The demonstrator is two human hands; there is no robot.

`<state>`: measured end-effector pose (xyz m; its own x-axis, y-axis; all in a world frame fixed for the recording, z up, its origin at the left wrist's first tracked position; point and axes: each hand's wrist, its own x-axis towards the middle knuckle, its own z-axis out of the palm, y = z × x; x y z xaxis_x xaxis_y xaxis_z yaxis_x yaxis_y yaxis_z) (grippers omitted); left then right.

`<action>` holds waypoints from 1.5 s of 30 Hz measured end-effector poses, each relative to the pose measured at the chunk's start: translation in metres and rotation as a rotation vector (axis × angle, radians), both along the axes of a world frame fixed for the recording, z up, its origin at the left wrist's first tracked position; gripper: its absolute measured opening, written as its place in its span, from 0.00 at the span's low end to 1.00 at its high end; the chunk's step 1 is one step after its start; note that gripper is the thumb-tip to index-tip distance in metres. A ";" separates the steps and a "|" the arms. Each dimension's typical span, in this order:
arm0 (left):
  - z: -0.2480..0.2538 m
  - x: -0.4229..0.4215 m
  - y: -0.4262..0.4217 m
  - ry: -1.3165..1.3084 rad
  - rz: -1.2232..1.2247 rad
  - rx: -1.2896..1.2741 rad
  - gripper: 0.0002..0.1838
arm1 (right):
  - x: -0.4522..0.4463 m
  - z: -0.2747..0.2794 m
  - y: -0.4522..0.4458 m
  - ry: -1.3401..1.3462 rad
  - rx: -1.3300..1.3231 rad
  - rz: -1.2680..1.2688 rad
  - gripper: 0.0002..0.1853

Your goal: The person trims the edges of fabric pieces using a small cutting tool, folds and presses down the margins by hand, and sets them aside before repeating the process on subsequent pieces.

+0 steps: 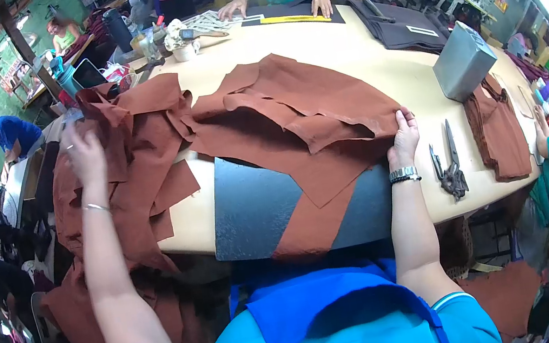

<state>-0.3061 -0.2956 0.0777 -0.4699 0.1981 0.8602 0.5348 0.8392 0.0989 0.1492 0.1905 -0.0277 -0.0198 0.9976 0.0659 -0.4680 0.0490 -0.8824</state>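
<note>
A large piece of brown fabric (327, 96) lies folded and rumpled across the table, its right corner pinched in my right hand (405, 134). My left hand (84, 154), somewhat blurred, is over the heap of brown fabric (151, 129) at the left; its fingers look apart, with nothing visible in them. That heap hangs over the table edge. Under the large piece is a dark board (244, 204) at the front edge, with a brown strip (317, 218) lying on it. Scissors (451, 145) and a small cutting tool (436, 161) lie to the right of my right hand.
A metal block-like container (464, 61) stands at the right, beside folded brown fabric (497, 134). Across the table, a person's hands (320, 3) rest near a yellow ruler (294, 19) on dark cloth. A cup (186, 50) and a dark bottle (118, 30) stand at the far left.
</note>
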 end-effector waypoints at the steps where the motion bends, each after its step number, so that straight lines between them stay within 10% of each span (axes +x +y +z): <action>1: 0.014 0.053 0.038 0.000 -0.201 -0.007 0.21 | -0.001 0.003 -0.002 -0.007 -0.001 -0.003 0.09; 3: 0.014 0.143 0.099 -0.234 -0.520 -0.041 0.13 | -0.002 0.007 -0.006 0.006 -0.006 0.011 0.09; 12: -0.056 0.243 0.269 -1.213 -0.708 0.125 0.31 | -0.004 0.003 -0.005 -0.091 0.091 0.021 0.10; 18: -0.031 0.169 0.227 -0.863 -1.003 0.525 0.14 | -0.004 0.003 -0.006 -0.072 0.103 0.032 0.10; 24: 0.101 0.016 0.073 -0.992 -0.695 0.808 0.17 | -0.007 0.002 -0.005 -0.087 0.095 0.055 0.11; 28: 0.091 -0.255 -0.108 -0.697 -0.340 0.255 0.28 | -0.006 0.002 -0.007 -0.095 0.082 0.052 0.11; 30: 0.075 -0.189 -0.080 -0.344 0.014 0.249 0.43 | -0.007 0.001 -0.005 -0.098 0.073 0.056 0.10; 35: -0.003 0.025 0.013 -0.125 -0.303 -0.402 0.49 | -0.007 0.004 -0.010 -0.080 0.091 0.053 0.09; 38: -0.053 0.094 0.034 -0.438 -0.184 -0.820 0.48 | -0.008 0.003 -0.013 -0.134 0.143 0.065 0.09; 45: -0.052 0.095 0.108 -0.213 -0.468 -0.405 0.29 | -0.006 0.007 -0.019 -0.164 0.093 0.091 0.09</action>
